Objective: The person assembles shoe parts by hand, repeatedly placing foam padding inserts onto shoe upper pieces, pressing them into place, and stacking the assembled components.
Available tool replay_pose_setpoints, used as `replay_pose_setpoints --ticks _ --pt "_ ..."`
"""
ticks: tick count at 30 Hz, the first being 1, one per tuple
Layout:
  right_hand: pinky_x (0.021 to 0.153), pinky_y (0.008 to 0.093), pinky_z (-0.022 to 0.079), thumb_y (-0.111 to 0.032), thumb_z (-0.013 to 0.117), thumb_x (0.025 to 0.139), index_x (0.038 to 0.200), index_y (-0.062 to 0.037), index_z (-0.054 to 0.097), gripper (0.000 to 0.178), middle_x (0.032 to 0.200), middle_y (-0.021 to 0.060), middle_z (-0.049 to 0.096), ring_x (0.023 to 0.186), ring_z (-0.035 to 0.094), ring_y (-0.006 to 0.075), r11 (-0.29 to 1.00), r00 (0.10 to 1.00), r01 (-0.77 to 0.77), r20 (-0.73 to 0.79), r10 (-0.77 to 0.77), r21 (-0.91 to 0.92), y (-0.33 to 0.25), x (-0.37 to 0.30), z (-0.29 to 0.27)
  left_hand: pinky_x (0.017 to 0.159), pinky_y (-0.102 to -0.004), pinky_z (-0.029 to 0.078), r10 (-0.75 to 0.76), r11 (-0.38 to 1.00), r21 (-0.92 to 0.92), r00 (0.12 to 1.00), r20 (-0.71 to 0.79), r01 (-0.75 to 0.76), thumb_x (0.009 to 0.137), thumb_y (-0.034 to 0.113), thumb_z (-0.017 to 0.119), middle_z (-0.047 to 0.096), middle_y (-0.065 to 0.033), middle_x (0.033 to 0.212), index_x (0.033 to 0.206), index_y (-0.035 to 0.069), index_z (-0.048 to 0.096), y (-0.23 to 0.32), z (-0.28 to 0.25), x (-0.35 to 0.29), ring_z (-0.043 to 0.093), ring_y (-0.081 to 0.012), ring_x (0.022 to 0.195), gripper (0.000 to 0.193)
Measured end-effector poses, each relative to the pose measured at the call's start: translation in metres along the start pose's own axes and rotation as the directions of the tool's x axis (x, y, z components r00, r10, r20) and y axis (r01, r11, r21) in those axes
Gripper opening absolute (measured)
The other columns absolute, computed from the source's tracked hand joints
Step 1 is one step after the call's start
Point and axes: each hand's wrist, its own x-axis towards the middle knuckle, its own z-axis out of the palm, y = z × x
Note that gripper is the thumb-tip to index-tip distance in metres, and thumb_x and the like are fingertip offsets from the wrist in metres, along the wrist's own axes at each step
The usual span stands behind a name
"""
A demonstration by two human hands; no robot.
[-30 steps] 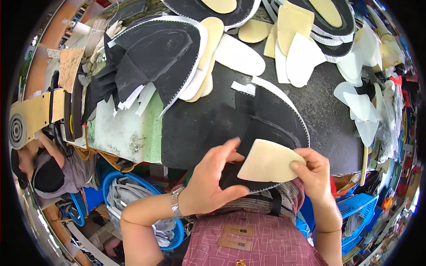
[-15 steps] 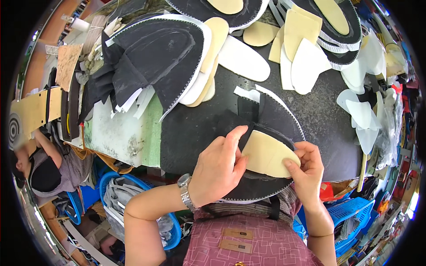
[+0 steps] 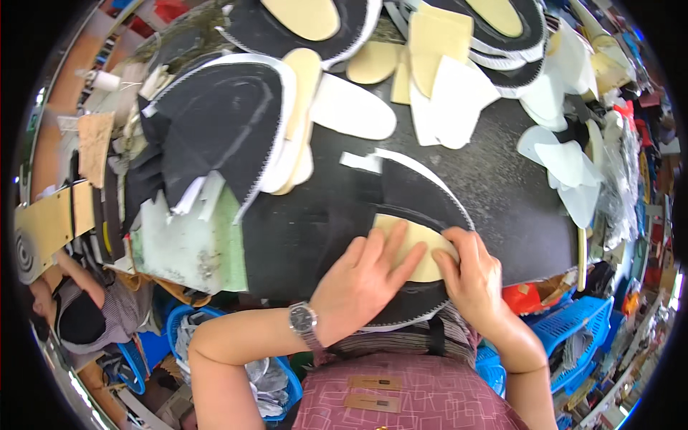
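A cream shoe-stiffener piece (image 3: pixel 426 266) lies flat on a black fabric shoe upper (image 3: pixel 412 188) with a white zigzag-stitched edge. My left hand (image 3: pixel 356 287), with a watch on its wrist, rests on the piece's left part, fingers stretched out and spread over it. At its right end, my right hand (image 3: pixel 473 281) presses down with thumb and fingertips apart. Neither hand grips anything. Part of the cream piece and of the black upper is hidden under my hands.
Black worktable (image 3: pixel 516 208) underneath. Stacked black uppers (image 3: pixel 215 122) lie to the left, beside cream and white cut pieces (image 3: pixel 355 107). Translucent pieces (image 3: pixel 566 168) sit at the right edge. Blue baskets (image 3: pixel 573 330) stand below the table; another person (image 3: pixel 89 308) is at far left.
The cream piece, held raised between my hands before, now lies flat on the black upper. My left fingers have spread over it, and my right hand has let go of its pinch. The view has shifted.
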Motion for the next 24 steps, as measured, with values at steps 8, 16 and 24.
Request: replay_pose_setpoints --ticks 8,16,24 --pt "0.076 0.0394 0.05 -0.014 0.077 0.066 0.106 -0.0046 0.058 0.046 0.105 0.0148 0.058 0.092 0.059 0.0332 0.965 0.97 0.232 -0.047 -0.239 -0.122 0.056 0.041 -0.05 0.101 -0.0459 0.036 -0.299 0.954 -0.095 0.862 -0.411 0.285 0.071 0.01 0.068 0.049 -0.0193 0.13 0.126 0.006 0.052 -0.089 -0.043 -0.001 0.046 -0.039 0.119 0.057" --pt "0.098 0.0419 0.041 -0.026 0.073 0.074 0.123 -0.0068 0.051 0.057 0.13 0.0198 0.048 0.119 0.047 0.0355 0.928 0.954 0.252 -0.091 -0.286 -0.275 0.074 0.12 0.0 0.064 -0.0275 0.048 -0.782 0.616 -0.362 0.492 -0.382 0.699 0.091 0.01 0.055 0.065 -0.012 0.078 0.103 0.002 0.064 -0.134 -0.056 -0.036 0.061 -0.0158 0.065 0.018" --pt "0.07 0.0333 0.051 -0.014 0.053 0.091 0.103 -0.001 0.061 0.02 0.082 0.0113 0.065 0.078 0.064 0.0229 0.798 0.943 -0.133 -0.172 0.284 0.587 0.11 0.135 -0.016 0.069 -0.0311 0.055 0.209 0.975 -0.028 0.955 -0.208 -0.22 0.072 0.005 0.062 0.066 -0.0198 0.086 0.095 -0.002 0.065 0.023 -0.064 -0.025 0.066 -0.0278 0.077 0.024"
